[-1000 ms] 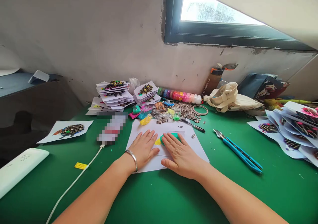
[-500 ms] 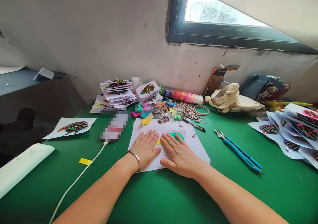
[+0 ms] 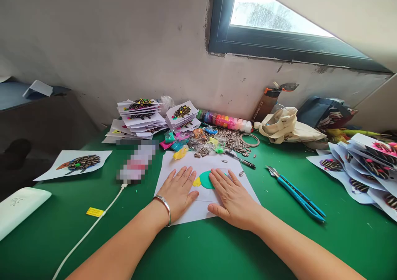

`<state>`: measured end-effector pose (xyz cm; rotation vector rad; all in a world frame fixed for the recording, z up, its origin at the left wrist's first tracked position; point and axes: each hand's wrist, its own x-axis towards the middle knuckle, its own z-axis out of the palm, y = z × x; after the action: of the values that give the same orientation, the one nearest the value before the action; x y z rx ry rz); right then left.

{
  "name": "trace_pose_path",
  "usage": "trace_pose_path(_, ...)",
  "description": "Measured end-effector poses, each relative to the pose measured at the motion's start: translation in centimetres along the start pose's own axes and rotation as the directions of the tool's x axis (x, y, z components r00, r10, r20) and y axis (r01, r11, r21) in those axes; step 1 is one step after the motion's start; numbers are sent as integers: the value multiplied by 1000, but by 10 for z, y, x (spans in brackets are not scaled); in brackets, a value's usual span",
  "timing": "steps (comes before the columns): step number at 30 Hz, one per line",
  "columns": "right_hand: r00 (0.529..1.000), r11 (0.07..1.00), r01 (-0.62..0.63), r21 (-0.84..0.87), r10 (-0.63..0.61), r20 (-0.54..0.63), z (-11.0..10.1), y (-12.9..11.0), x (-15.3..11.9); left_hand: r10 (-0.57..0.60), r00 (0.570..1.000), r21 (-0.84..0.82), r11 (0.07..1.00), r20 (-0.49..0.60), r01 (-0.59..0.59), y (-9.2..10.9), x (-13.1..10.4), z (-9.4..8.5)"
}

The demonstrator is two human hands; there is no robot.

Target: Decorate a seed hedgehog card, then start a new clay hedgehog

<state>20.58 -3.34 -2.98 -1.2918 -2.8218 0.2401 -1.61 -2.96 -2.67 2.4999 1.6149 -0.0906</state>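
White paper [image 3: 198, 211] lies on the green table, with a flat teal patch [image 3: 206, 180] and a smaller yellow patch [image 3: 197, 182] on it. My left hand [image 3: 177, 191], a silver bangle at its wrist, lies flat on the paper's left part, fingertips near the yellow patch. My right hand [image 3: 232, 195] rests flat on the right part, its fingers over the right side of the teal patch. Both hands have their fingers stretched out and hold nothing.
Behind the paper are striped seeds [image 3: 235, 141], small bags of coloured clay [image 3: 180, 152] and a pen [image 3: 240, 160]. A blue cutter [image 3: 300, 195] lies right. Seed pictures [image 3: 141, 118] are stacked at the back left, more [image 3: 366, 168] at right. A white cable [image 3: 89, 230] runs left.
My right hand has shifted right across the teal patch, showing more of it. The gap between my hands is wider. The view has moved slightly.
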Motion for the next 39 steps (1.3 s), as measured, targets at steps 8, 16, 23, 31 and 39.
trace_pose_path(8, 1000, 999, -28, -30, 28, -11, 4, 4, -2, -10, 1000, -17, 1000, 16, 10, 0, -1, 0)
trace_pose_path(16, 996, 995, -85, -56, 84, -20, 11, 11, -5, -5, 1000, -22, 1000, -8, 5, -1, -1, 4)
trace_pose_path(23, 992, 997, 15, -70, -24, -127, 9, 9, -9, -6, 1000, -19, 1000, -4, 6, -2, 0, 5)
trace_pose_path(31, 996, 996, 89, 6, -89, -15, 3, 6, -7, -21, 999, -3, 1000, 35, 21, 1, -1, -1)
trace_pose_path(39, 999, 999, -34, -34, 33, -17, 9, 6, -5, -10, 999, -20, 1000, 31, 10, 0, -2, 0)
